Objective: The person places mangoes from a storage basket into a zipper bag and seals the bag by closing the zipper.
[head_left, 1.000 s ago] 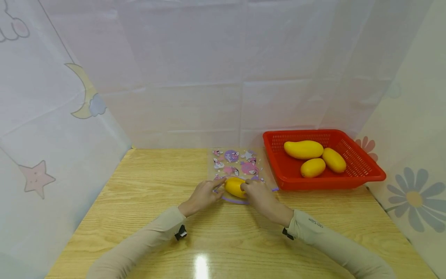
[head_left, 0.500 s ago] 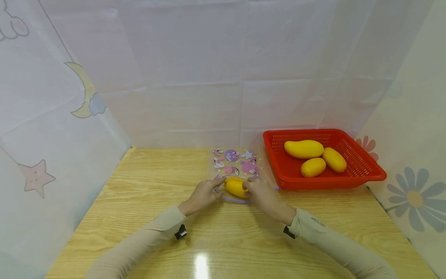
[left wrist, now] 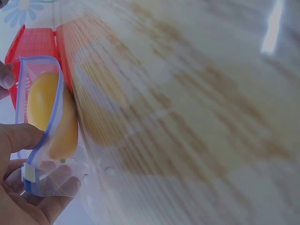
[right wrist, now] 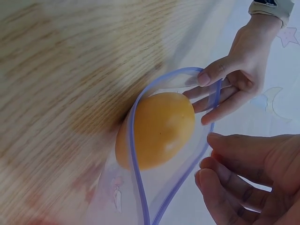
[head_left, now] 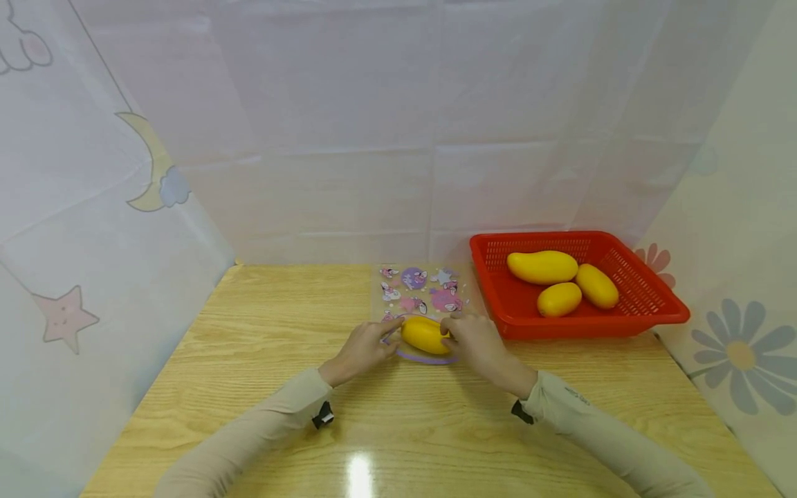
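A clear zipper bag [head_left: 416, 290] with a pink and purple print lies on the table, its purple-edged mouth spread. Inside that mouth sits a yellow mango [head_left: 425, 335], seen also in the right wrist view as a rounded orange end [right wrist: 161, 131]. My left hand [head_left: 362, 351] holds the bag's left end, thumb [left wrist: 26, 137] against the rim and fingers behind the film, beside the white slider [left wrist: 29, 172]. At the mango's right end is my right hand [head_left: 478, 346], thumb and fingers parted and close to the rim. Whether its fingertips touch the bag I cannot tell.
To the right stands a red plastic basket [head_left: 575, 325] holding several more mangoes [head_left: 543, 268]. Behind the wooden table [head_left: 280, 297] hangs a pale sheet [head_left: 349, 173], and patterned sheets flank both sides.
My right hand has drawn back a little to the right from the mango, and its fingers have parted. The left hand has stayed in place at the bag.
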`<state>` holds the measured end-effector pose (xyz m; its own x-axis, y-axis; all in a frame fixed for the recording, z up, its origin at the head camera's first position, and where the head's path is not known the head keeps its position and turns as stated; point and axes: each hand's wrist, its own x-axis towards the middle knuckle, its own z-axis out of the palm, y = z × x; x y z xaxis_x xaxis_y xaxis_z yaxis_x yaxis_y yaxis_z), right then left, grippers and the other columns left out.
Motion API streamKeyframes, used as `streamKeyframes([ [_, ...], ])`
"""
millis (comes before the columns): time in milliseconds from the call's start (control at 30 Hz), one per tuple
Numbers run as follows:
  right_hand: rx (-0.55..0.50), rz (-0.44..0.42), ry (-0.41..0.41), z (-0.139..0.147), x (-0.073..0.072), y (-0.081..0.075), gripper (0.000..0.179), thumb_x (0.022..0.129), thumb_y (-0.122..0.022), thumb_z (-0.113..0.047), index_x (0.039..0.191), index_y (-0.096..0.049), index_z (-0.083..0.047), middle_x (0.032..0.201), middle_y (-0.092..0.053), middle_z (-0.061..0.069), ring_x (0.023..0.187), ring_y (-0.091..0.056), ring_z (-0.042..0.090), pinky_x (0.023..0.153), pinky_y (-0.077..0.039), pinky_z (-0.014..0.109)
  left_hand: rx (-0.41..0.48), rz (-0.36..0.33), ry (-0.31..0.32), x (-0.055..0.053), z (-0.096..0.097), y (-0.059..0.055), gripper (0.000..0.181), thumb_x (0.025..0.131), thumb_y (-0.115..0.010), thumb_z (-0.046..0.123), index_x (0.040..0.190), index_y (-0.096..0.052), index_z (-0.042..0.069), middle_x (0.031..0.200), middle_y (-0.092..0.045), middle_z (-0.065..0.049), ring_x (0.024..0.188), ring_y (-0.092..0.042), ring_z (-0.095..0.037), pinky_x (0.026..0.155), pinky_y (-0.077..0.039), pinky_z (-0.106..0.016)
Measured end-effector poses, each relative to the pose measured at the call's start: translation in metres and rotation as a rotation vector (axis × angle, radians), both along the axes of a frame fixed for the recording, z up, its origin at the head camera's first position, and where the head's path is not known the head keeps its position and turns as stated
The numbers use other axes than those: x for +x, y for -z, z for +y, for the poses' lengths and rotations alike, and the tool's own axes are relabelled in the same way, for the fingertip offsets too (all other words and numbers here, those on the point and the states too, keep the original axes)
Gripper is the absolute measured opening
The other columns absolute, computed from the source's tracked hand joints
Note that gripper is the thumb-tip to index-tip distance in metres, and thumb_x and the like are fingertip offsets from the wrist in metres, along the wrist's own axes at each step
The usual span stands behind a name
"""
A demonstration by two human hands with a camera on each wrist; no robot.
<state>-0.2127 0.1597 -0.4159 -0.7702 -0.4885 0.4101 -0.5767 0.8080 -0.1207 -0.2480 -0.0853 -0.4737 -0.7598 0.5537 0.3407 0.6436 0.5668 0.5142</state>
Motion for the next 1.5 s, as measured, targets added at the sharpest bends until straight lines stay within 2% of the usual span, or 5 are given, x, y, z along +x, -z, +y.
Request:
streamKeyframes([
  [467, -0.068, -0.005, 0.049, 0.010, -0.004, -0.007, 0.014, 0.079, -0.085, -0.017, 0.077, -0.072, -0.011, 0.070, -0.067, -0.002, 0.059, -0.061, 0.015, 0.051, -0.050, 0.029, -0.005, 0.003, -0.001, 0.000, 0.000, 0.000, 0.051, 0.089, -0.072, 0.005, 0.137, -0.057, 0.000, 0.060, -0.048, 0.006, 0.039, -0.023, 0.004, 0.038, -0.026, -0.014],
  [700, -0.108, -0.006, 0.065, 0.016, -0.007, -0.009, 0.012, 0.081, -0.084, -0.018, 0.082, -0.073, -0.012, 0.073, -0.070, -0.001, 0.061, -0.064, 0.018, 0.048, -0.049, 0.030, 0.003, 0.002, 0.003, 0.000, 0.000, 0.001, 0.050, 0.088, -0.072, 0.005, 0.136, -0.057, 0.000, 0.067, -0.055, 0.004, 0.039, -0.024, 0.003, 0.039, -0.028, -0.015],
  [1033, -0.101, 0.042, 0.102, 0.026, -0.009, -0.017, 0.014, 0.081, -0.084, -0.020, 0.084, -0.075, -0.009, 0.079, -0.070, 0.004, 0.064, -0.062, 0.021, 0.049, -0.051, 0.032, 0.016, 0.000, 0.016, 0.000, 0.000, -0.001, 0.049, 0.088, -0.073, 0.003, 0.135, -0.058, -0.001, 0.097, -0.072, -0.012, 0.040, -0.025, 0.004, 0.040, -0.029, -0.015],
  [1300, -0.093, 0.084, 0.137, 0.034, -0.012, -0.020, 0.014, 0.081, -0.083, -0.019, 0.083, -0.074, -0.009, 0.074, -0.064, 0.003, 0.060, -0.056, 0.020, 0.048, -0.051, 0.034, 0.009, 0.009, 0.012, 0.000, -0.001, -0.001, 0.051, 0.087, -0.073, 0.003, 0.135, -0.057, -0.002, 0.066, -0.056, 0.004, 0.039, -0.024, 0.004, 0.039, -0.028, -0.015],
  [1500, -0.105, 0.126, 0.164, 0.041, -0.014, -0.021, 0.014, 0.082, -0.082, -0.019, 0.084, -0.074, -0.007, 0.076, -0.065, 0.005, 0.061, -0.056, 0.022, 0.048, -0.052, 0.037, 0.002, 0.012, 0.013, 0.000, 0.000, 0.000, 0.051, 0.088, -0.073, 0.003, 0.136, -0.057, -0.002, 0.058, -0.047, 0.005, 0.038, -0.024, 0.003, 0.038, -0.027, -0.014],
])
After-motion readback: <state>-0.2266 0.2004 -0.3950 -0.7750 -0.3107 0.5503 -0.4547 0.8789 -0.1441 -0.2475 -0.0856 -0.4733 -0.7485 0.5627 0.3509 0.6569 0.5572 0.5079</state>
